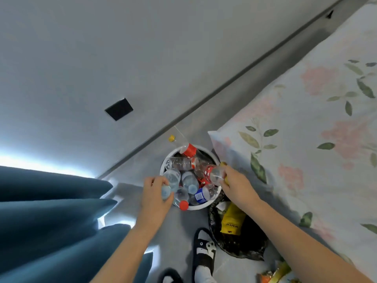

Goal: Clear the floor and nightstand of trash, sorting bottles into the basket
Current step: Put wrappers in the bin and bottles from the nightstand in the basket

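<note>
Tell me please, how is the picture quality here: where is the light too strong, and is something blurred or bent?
Head view: strong white glare burns out the left edge above the blue curtain. The wide lens bends the grey baseboard and tilts the whole room. The image is soft overall; labels on the bottles in the white basket cannot be read, and both the left hand and right hand look slightly smeared.

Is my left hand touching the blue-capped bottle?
Touching. The head view shows the left hand with fingers wrapped round the blue-capped bottle over the basket.
</note>
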A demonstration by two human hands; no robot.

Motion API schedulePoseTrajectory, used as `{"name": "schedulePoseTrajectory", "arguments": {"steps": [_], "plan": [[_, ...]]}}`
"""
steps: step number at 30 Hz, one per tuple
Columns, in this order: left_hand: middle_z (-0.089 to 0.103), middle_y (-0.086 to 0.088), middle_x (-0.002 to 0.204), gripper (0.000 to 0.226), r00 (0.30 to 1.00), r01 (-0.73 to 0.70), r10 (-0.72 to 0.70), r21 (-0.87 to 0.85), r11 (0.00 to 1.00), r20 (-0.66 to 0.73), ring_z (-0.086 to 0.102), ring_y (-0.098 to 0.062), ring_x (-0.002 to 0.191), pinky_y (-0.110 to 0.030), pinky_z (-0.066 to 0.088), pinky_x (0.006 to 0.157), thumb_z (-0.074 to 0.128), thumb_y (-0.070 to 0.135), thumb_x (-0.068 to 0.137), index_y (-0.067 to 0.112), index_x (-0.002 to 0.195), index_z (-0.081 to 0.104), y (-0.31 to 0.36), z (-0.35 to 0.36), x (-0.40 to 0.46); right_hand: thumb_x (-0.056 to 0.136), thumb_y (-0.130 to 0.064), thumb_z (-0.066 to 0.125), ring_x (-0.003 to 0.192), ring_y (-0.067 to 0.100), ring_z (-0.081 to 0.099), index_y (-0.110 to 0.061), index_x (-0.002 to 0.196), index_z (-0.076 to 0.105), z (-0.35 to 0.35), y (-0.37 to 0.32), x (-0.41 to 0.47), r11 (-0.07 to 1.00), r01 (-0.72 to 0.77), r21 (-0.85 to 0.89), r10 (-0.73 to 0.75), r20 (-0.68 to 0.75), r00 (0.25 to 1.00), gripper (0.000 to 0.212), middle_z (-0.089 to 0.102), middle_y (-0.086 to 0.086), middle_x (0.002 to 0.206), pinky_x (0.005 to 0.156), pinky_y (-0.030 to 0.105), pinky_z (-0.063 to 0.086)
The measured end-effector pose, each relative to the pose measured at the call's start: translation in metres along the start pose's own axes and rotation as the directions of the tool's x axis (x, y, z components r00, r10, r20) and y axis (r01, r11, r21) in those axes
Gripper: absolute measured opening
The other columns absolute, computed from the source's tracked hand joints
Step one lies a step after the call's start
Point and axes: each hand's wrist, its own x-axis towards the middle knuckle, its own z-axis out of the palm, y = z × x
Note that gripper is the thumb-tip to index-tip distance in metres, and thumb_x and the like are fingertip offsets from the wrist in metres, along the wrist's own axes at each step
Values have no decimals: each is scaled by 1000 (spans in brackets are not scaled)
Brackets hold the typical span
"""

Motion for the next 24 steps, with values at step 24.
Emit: {"name": "schedulePoseTrajectory", "arguments": {"steps": [24], "plan": [[49,6,105,24,944,-70,81,-46,997,319,50,-11,90,-11,36,74,67,10,82,23,91,49,-76,61,105,88,-4,49,99,36,55,-7,118,44,106,-20,143,941,27,-338,36,180,983,30,46,16,119,78,45,47]]}}
